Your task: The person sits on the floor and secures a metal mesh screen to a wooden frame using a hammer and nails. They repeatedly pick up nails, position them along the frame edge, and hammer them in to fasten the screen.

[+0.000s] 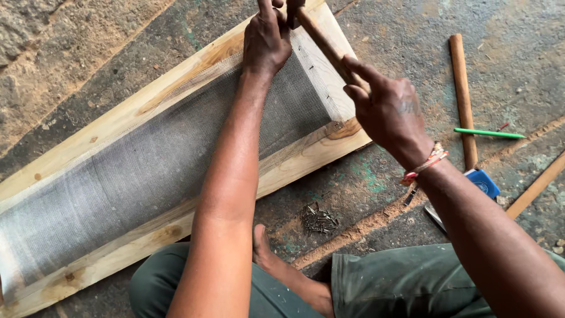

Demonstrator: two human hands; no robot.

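Observation:
A long wooden frame [135, 109] covered with grey wire mesh [141, 171] lies slantwise on the ground. My left hand [266, 38] presses down on the mesh at the frame's far end, fingers pinched together near the top edge. My right hand [388, 112] grips the wooden handle of a hammer [321, 38], whose head sits at the top edge of the view, just beside my left fingers. What the left fingers pinch is too small to tell.
A small heap of nails [319, 219] lies on the concrete floor by my bare foot [265, 250]. To the right lie a wooden stick [462, 97], a green pencil [488, 133], a blue tape measure [484, 182] and another wooden strip [538, 185].

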